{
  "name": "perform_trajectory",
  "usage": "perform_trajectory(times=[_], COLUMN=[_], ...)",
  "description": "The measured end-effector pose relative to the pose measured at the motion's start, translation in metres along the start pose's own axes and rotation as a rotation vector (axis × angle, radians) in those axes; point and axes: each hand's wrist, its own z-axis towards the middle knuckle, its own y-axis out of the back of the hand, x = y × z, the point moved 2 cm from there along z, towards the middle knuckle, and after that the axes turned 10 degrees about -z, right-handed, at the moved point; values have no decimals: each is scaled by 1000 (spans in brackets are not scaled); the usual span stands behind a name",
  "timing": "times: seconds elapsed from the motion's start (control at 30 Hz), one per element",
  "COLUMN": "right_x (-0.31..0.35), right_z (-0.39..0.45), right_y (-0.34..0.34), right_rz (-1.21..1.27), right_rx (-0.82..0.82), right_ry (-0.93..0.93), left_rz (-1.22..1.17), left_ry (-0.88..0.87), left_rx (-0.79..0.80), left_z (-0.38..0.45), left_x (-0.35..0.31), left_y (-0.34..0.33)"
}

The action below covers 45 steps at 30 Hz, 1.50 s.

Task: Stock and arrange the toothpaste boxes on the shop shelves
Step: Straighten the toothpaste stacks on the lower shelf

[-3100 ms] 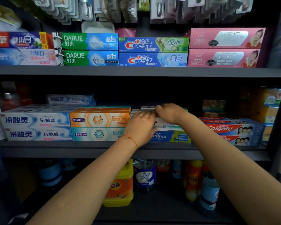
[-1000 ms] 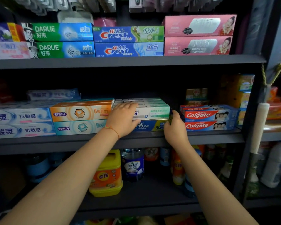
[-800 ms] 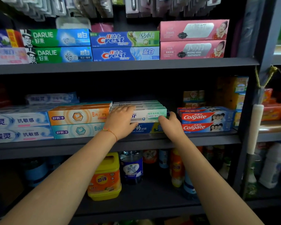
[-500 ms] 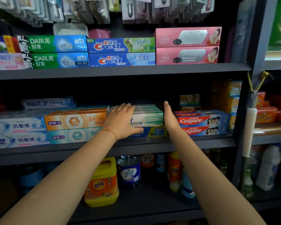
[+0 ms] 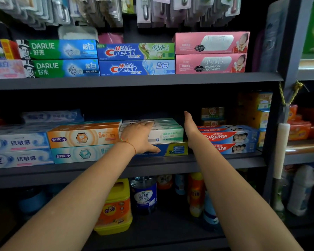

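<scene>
head view: middle shelf, frame centre
left hand: fingers straight, palm flat on front of white-green toothpaste boxes
right hand: fingers straight, edge-on in the gap between that stack and Colgate boxes
blue-yellow box: under the stack

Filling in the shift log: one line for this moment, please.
stage: squaring stack | left hand: flat on white-and-green toothpaste boxes | right hand: edge-on between stack and red Colgate boxes | dark grey middle shelf
</scene>
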Motion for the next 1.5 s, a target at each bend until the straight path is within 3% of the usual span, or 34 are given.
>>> perform_trajectory(times=[0.5,0.83,1.03,1.13,1.23,1.5], right_x=[-2,-23,-1,2,-3,19], right_z=[8,-38,-56,-48,-44,-37], right_y=[-4,-2,3,1,-6,-17], right_rz=[-43,-123,-622,-961,-1073,-1126], right_rx=[46,-96,-226,-102,-44,-203], right_ry=[46,129,762,729,688,755], left_rz=[-1,2,-117,-84,-78,-78], left_ry=[-1,2,-13,-13,-17,-47], left_rx=[-25,-11,-32,-126,-148,-148], left_z=[1,3,0,-10,-21,-26], left_x=[1,2,3,7,10,16], left_y=[-2,-6,1,0,-5,-2])
